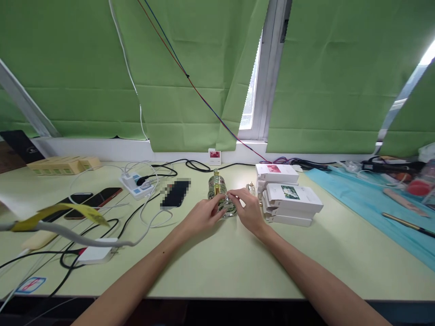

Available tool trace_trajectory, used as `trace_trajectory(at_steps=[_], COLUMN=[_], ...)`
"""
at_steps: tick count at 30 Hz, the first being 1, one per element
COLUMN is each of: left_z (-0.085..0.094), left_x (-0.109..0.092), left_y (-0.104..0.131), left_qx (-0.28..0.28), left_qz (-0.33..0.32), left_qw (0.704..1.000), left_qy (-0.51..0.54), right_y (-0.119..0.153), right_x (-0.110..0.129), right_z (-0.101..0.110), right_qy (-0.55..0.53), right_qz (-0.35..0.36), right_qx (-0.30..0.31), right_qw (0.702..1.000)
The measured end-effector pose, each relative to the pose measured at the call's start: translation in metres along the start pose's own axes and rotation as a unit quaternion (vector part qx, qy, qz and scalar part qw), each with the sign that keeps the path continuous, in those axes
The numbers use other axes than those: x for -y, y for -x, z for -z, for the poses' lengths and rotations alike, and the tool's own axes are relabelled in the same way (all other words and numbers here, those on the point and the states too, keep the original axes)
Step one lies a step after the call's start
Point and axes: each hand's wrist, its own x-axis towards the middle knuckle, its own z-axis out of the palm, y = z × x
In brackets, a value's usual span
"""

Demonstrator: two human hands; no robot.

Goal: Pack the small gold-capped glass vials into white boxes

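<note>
In the middle of the table, a small clear glass bottle with a green pattern sits between my two hands. My left hand is closed around its left side, thumb and fingers bent at the glass. From the right, my right hand pinches at the bottle's top; the exact contact is too small to make out. Just behind stands another rounded, green-patterned glass piece with a yellow-gold upright part. A small gold-and-clear bottle-like piece is beyond my right fingers, beside the boxes.
White picture boxes are stacked to the right, near a blue sheet with a brush-like stick. Phones, a power strip, a white adapter and tangled cables lie left. A small box stands behind.
</note>
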Motion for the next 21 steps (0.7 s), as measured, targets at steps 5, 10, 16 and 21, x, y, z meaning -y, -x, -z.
trace_trajectory(at_steps=[5,10,16,21], left_z=[0.0003,0.0001,-0.0013,-0.0004], left_x=[0.0015,0.0024,0.0043,0.0023], left_y=[-0.0010,-0.0020,-0.0020,-0.0014], left_qx=[-0.001,0.001,-0.002,-0.004], left_qz=[-0.002,-0.001,-0.001,0.002], left_qw=[1.000,1.000,1.000,1.000], left_qy=[0.000,-0.003,-0.003,-0.003], right_y=[-0.0011,-0.0006,-0.0013,-0.0008], right_x=[-0.0003,0.0000,-0.0008,-0.0019], right_z=[0.0003,-0.0003,-0.0007,-0.0005], right_qy=[-0.002,0.003,0.000,0.005], right_qz=[-0.020,-0.031,-0.032,-0.025], right_qx=[0.013,0.009,0.011,0.011], right_qw=[1.000,0.999,0.999,1.000])
